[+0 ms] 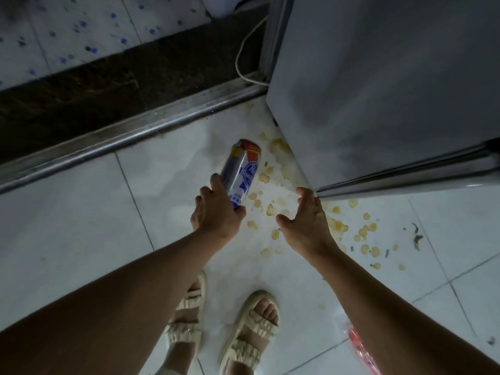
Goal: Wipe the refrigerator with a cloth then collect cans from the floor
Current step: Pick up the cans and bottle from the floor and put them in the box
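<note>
Gripping the can (241, 173) at its near end, my left hand (216, 212) has fingers curled over the far side and the thumb tucked under the lower rim. It is a blue, white and red beverage can, tilted with its top pointing away toward the refrigerator (378, 85); whether its far end touches the floor (81, 226) I cannot tell. My right hand (305, 220) holds nothing, fingers spread and loosely bent, hovering over the stains (273, 185) beside the refrigerator's lower corner.

Assessment: the collecting stage is under way. Yellowish splashes surround the can, so its wall may be wet and slippery, and the hold sits low on the body. Recommended: close the fingers firmly around the middle, keep the opening uppermost in case liquid remains, lift straight up, and bring the free hand in to steady it.
</note>
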`<state>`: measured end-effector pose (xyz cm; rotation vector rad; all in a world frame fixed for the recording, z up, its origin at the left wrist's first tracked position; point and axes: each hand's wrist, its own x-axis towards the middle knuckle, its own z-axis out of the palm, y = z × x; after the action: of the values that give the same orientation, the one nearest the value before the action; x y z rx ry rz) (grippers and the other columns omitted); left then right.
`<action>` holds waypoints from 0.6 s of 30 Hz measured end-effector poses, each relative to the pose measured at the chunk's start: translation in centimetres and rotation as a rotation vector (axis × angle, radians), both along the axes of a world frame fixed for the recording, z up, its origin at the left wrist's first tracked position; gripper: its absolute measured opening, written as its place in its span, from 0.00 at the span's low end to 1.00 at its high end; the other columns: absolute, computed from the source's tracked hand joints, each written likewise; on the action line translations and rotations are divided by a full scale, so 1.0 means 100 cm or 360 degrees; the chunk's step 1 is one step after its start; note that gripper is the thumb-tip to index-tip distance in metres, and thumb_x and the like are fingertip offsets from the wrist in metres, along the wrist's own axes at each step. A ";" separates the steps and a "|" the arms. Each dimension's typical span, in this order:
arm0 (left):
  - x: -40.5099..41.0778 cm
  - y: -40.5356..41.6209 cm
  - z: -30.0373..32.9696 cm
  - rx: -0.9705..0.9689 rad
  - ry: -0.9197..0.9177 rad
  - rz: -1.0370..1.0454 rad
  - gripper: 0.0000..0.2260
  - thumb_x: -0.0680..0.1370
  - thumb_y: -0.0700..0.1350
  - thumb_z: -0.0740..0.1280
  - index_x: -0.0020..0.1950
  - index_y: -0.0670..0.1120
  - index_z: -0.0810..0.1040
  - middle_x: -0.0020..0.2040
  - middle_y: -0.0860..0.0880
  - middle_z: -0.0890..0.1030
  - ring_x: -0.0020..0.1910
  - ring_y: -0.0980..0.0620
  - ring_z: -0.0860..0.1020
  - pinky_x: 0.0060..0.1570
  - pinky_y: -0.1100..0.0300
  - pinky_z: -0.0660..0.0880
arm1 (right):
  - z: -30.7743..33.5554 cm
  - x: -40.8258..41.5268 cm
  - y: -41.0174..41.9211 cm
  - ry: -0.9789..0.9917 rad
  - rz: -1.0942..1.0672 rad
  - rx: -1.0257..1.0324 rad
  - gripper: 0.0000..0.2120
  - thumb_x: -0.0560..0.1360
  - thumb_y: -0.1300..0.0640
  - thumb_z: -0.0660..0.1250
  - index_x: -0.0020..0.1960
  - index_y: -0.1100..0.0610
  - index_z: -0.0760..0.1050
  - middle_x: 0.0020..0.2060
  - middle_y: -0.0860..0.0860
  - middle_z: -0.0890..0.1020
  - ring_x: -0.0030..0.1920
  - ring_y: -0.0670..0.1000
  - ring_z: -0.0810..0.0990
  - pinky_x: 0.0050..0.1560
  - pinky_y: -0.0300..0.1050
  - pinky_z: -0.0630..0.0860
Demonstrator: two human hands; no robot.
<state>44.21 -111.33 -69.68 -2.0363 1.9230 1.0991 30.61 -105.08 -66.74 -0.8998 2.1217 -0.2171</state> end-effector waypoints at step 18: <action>0.033 0.128 0.214 0.0025 0.0111 -0.0069 0.34 0.71 0.52 0.71 0.70 0.46 0.56 0.61 0.40 0.71 0.56 0.41 0.75 0.50 0.48 0.77 | 0.198 0.020 0.123 0.0004 -0.0164 -0.0096 0.31 0.74 0.57 0.67 0.73 0.56 0.56 0.69 0.57 0.67 0.68 0.56 0.68 0.63 0.48 0.68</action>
<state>47.55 -98.49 -48.28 -1.9635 1.9746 1.1863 32.59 -92.74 -46.93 -0.8263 2.1764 -0.3343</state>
